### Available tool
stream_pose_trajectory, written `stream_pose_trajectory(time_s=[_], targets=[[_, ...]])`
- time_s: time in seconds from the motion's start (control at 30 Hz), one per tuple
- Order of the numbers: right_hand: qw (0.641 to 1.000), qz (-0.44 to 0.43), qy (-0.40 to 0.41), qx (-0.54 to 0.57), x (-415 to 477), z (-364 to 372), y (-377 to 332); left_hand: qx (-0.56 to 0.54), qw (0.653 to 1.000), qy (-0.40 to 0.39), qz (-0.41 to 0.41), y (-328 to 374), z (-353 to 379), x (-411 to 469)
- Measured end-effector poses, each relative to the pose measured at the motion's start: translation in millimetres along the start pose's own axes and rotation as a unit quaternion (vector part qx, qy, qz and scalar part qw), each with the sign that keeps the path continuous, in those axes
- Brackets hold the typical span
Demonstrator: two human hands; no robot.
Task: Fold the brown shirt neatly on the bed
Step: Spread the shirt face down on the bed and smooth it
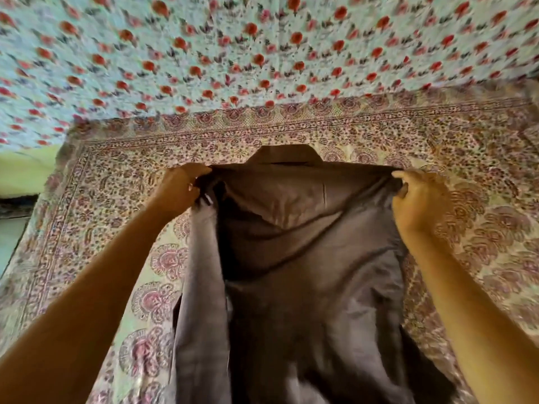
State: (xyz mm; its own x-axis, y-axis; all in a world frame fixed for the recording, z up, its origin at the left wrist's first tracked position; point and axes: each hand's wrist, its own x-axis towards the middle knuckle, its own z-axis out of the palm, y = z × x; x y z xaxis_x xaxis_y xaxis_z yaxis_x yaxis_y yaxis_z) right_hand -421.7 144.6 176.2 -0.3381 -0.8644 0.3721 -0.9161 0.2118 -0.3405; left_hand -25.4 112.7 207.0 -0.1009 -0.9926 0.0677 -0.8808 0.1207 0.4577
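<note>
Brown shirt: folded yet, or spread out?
Spread, not folded: the brown collared fabric shirt is stretched full length, left hand and right hand gripping its shoulders.

Two bare arms are all that shows of the person. The left forearm (87, 301) comes into view from 8 o'clock and the right forearm (466, 301) from 4 o'clock, both slim and uncovered from the picture's edge to the wrist. The left hand (180, 189) shows a short, pale fingernail. The right hand (420, 196) shows a short thumbnail at its 9 o'clock side.
</note>
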Motion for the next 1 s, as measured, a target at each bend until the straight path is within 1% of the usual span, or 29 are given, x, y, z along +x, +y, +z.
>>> stream_pose_trajectory(time_s=[0.03,0.1,0.17,0.23,0.27,0.33,0.37,0.4,0.43,0.5,0.6,0.67,0.73,0.8,0.87,0.9,0.93,1.0], targets=[[1.0,0.002,0.001,-0.014,10.3,16.1,-5.8,0.011,1.0,0.004,0.015,-5.6,7.9,13.0],[0.999,0.008,-0.025,-0.027,29.3,49.1,-14.6,0.031,0.999,0.004,0.041,-20.1,26.5,38.4],[0.999,0.026,-0.038,-0.025,63.3,96.5,-18.4,0.039,0.999,-0.001,0.013,-44.1,56.6,86.1],[0.998,0.023,-0.064,-0.006,80.6,106.1,-26.9,0.04,0.999,-0.02,0.005,-53.2,68.7,110.7],[0.995,0.025,-0.094,0.0,87.4,121.1,-27.9,0.06,0.998,-0.03,-0.007,-60.9,82.8,124.3],[0.979,0.046,-0.197,0.003,85.5,162.5,-32.1,0.114,0.988,-0.083,-0.068,-74.1,121.6,142.8],[0.969,0.049,-0.244,0.004,72.5,186.6,-32.2,0.117,0.982,-0.113,-0.096,-80.6,144.6,143.2],[0.963,0.044,-0.267,0.006,57.7,204.7,-31.4,0.095,0.979,-0.132,-0.122,-85.6,165.4,139.1],[0.962,0.029,-0.27,0.011,40.6,220.1,-30.5,0.071,0.979,-0.135,-0.139,-92.3,183.2,132.2],[0.964,-0.019,-0.266,0.008,5.9,241.7,-25.5,0.038,0.978,-0.105,-0.177,-104.5,207.0,113.7],[0.961,-0.075,-0.265,-0.033,-41.5,257.1,-13.6,0.033,0.975,-0.073,-0.205,-117.4,225.7,69.3],[0.956,-0.085,-0.275,-0.063,-58.6,257.7,-4.1,0.05,0.975,-0.047,-0.211,-115.8,226.3,42.4],[0.948,-0.091,-0.292,-0.093,-61.0,256.3,5.6,0.045,0.975,0.005,-0.217,-123.4,220.6,27.2],[0.937,-0.089,-0.317,-0.12,-53.0,253.4,11.1,-0.031,0.959,0.055,-0.277,-142.7,203.1,26.6],[0.92,-0.08,-0.356,-0.142,-42.6,249.6,12.5,-0.118,0.92,0.098,-0.361,-165.2,177.2,31.0],[0.913,-0.074,-0.373,-0.151,-37.9,247.8,11.5,-0.131,0.902,0.115,-0.396,-176.0,165.0,34.1],[0.906,-0.066,-0.385,-0.161,-35.6,244.6,8.0,-0.12,0.89,0.118,-0.423,-187.3,154.0,35.6],[0.904,-0.04,-0.393,-0.164,-38.4,239.5,-3.5,-0.049,0.893,0.103,-0.436,-201.1,138.9,37.3]])
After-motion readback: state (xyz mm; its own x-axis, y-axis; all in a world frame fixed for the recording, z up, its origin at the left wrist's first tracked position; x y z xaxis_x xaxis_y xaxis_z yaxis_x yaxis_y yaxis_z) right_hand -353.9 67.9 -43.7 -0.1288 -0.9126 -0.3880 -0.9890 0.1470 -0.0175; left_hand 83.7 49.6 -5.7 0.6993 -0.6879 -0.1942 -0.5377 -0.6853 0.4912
